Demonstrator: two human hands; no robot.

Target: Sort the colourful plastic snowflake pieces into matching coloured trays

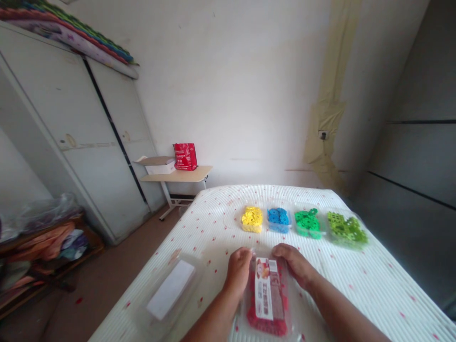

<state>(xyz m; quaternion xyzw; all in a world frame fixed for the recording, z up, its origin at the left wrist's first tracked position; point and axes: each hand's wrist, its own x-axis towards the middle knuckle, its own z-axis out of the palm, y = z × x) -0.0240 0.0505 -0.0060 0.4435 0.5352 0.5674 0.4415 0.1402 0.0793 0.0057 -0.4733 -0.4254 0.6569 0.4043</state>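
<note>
A clear plastic box (pixel 270 294) of red pieces, with a printed label across its top, lies on the bed-like table right in front of me. My left hand (pixel 240 266) is closed on the box's far left corner. At the far right corner, my right hand (pixel 292 260) grips the same box with bent fingers. Beyond my hands stand clear tubs of yellow pieces (pixel 252 218), blue pieces (pixel 278 219), green pieces (pixel 308 222) and light green pieces (pixel 346 229) in a row. Left of my left arm is a clear plastic lid or tray (pixel 171 289) with a white label.
The table's spotted white cover (pixel 213 228) spreads under everything. At the back left, a small side table (pixel 192 175) carries a red bag (pixel 185 157) and a white box (pixel 158 166). A sliding-door wardrobe (pixel 89 118) lines the left wall. Dark panels (pixel 420 142) stand at right.
</note>
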